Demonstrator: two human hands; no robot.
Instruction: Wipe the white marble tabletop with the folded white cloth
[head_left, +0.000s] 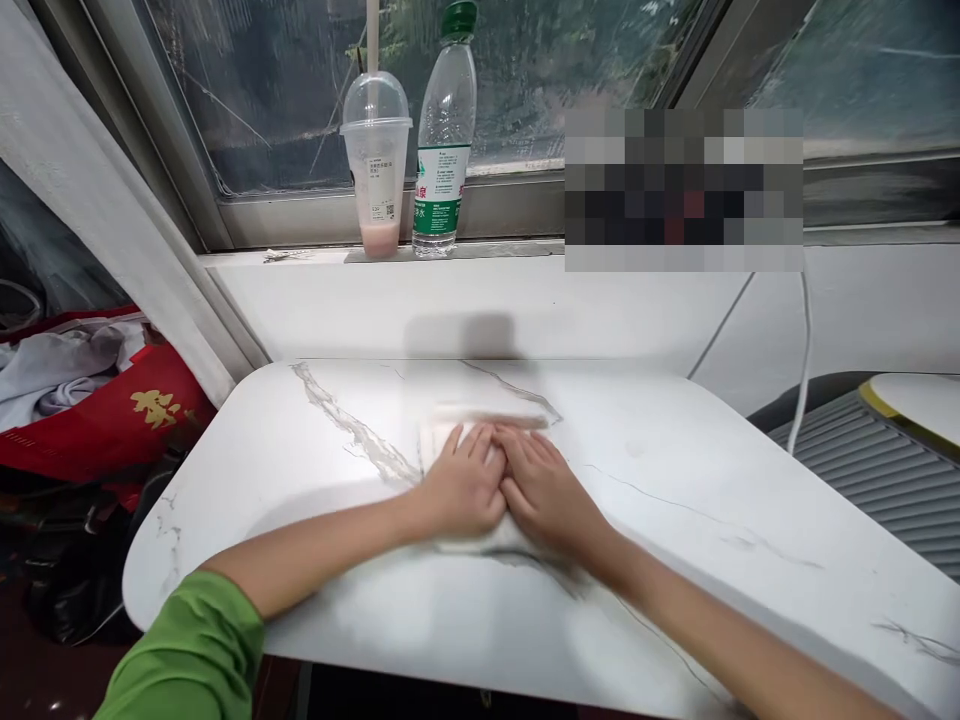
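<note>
A folded white cloth (pixel 466 540) lies on the white marble-patterned table (pixel 300 600). My left hand (pixel 465 485) presses down on the cloth from above, its fingers stretched forward and slightly apart. Against it, my right hand (pixel 551 490) also lies on the cloth with outstretched fingers. The two hands touch at the thumbs and index fingers. Both palms are hidden, and most of the cloth's middle is under the hands. Its far edge is a little blurred.
On the window sill stand a plastic cup (pixel 377 190) with a straw and pink drink, and a green-capped water bottle (pixel 442 160). A red bag (pixel 142 400) with clothes is at left. A white cable (pixel 805 350) hangs above a grey ribbed surface (pixel 870 470) at right.
</note>
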